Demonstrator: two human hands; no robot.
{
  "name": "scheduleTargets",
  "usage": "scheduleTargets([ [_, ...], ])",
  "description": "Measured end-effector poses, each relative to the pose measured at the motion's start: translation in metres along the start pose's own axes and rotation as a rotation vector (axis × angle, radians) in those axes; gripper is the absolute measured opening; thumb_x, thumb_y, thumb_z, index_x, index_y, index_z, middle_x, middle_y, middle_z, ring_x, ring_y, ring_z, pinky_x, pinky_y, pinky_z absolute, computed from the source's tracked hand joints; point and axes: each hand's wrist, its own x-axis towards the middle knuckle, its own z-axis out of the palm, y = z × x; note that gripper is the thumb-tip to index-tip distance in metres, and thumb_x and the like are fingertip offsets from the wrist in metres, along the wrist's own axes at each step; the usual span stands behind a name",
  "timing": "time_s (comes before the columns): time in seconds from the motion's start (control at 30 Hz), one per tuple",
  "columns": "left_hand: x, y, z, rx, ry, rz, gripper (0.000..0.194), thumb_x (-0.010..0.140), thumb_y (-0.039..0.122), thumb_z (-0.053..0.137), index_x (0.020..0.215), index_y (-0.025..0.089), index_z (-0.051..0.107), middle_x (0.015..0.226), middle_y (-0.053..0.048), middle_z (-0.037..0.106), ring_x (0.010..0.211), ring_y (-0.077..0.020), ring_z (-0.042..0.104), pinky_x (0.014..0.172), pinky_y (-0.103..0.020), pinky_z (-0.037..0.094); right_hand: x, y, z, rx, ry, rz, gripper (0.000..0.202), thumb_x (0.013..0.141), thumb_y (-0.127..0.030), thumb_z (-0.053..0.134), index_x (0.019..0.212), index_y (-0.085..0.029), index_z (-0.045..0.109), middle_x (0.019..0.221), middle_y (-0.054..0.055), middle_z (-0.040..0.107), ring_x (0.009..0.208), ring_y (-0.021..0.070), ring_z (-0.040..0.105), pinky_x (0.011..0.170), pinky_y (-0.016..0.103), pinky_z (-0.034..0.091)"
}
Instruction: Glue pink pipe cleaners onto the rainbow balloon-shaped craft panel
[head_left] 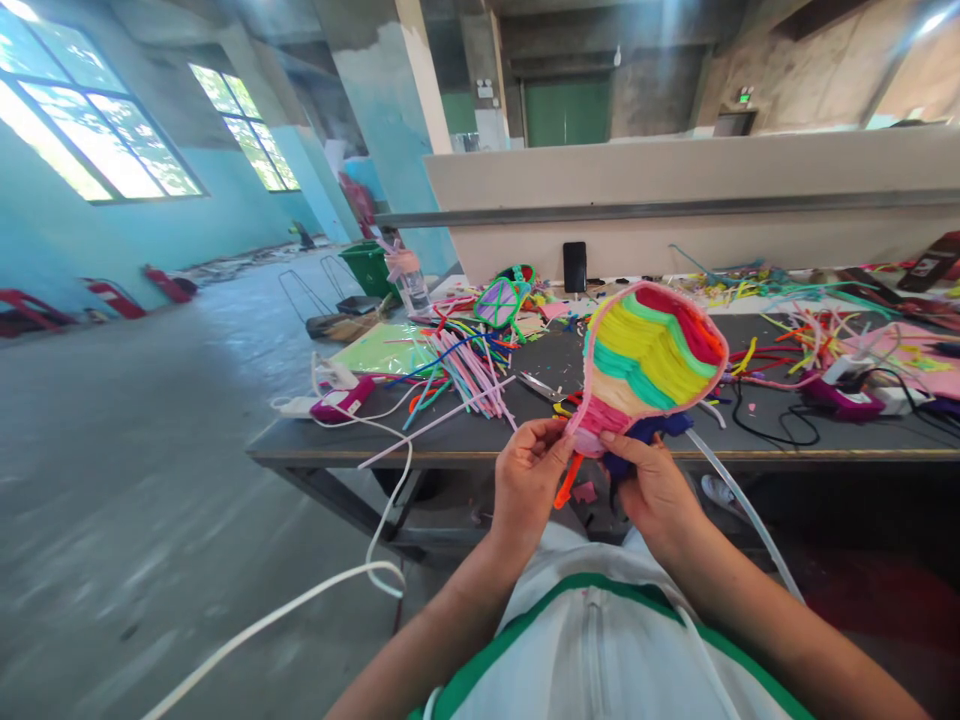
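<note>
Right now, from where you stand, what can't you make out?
All in the head view:
Striped piece: its lower tip is partly covered by the left hand and right hand.
Dark blue item: partly behind the right hand.
White cable: cut off by the bottom edge.
Black phone: too small for any detail.

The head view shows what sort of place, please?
Probably a craft workshop in an unfinished industrial building: bundled pipe cleaners and scissors on the workbench, bare concrete floor.

Tall bright windows (86, 110) light blue-painted walls (225, 175) and a grey floor (187, 450).
</note>
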Motion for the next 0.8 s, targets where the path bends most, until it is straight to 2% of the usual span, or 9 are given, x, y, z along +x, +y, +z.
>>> scheduleTargets([
  [0.23, -0.001, -0.002, -0.001, -0.161, 0.007, -0.098, 0.027, 0.071, 0.03, 0.081, 0.09, 0.014, 0.07, 0.075, -0.003, 0.072, 0.068, -0.012, 0.066, 0.067, -0.022, 0.054, 0.003, 0.001, -0.002, -0.01, 0.001, -0.005, 0.053, 0.056, -0.004, 0.081, 0.103, -0.024, 0.068, 0.092, -0.004, 0.076, 0.075, 0.0146, 0.07, 0.083, 0.031, 0.057],
  [0.47, -0.001, -0.001, 0.0, -0.286, -0.031, -0.197, 0.031, 0.068, 0.031, 0.084, 0.092, 0.015, 0.073, 0.081, -0.005, 0.075, 0.068, -0.0133, 0.068, 0.067, -0.023, 0.055, 0.003, 0.001, -0.004, 0.01, -0.01, 0.002, 0.052, 0.058, -0.004, 0.081, 0.104, -0.025, 0.068, 0.095, -0.004, 0.076, 0.078, 0.0145, 0.07, 0.081, 0.03, 0.057],
  [0.67, 0.012, 0.004, -0.016, -0.253, -0.188, -0.347, 0.03, 0.064, 0.03, 0.086, 0.086, 0.013, 0.075, 0.079, -0.007, 0.075, 0.067, -0.0138, 0.068, 0.065, -0.022, 0.056, 0.003, 0.003, -0.003, 0.001, 0.042, 0.01, 0.05, 0.056, -0.003, 0.08, 0.1, -0.025, 0.068, 0.096, -0.004, 0.076, 0.077, 0.015, 0.07, 0.074, 0.029, 0.056],
  [0.8, 0.02, 0.005, -0.023, -0.195, -0.262, -0.404, 0.03, 0.064, 0.03, 0.086, 0.085, 0.013, 0.075, 0.081, -0.008, 0.075, 0.071, -0.0166, 0.071, 0.071, -0.026, 0.058, 0.003, 0.004, -0.003, 0.011, 0.092, 0.022, 0.047, 0.054, -0.002, 0.08, 0.092, -0.024, 0.066, 0.092, -0.005, 0.076, 0.075, 0.0148, 0.069, 0.069, 0.027, 0.056],
])
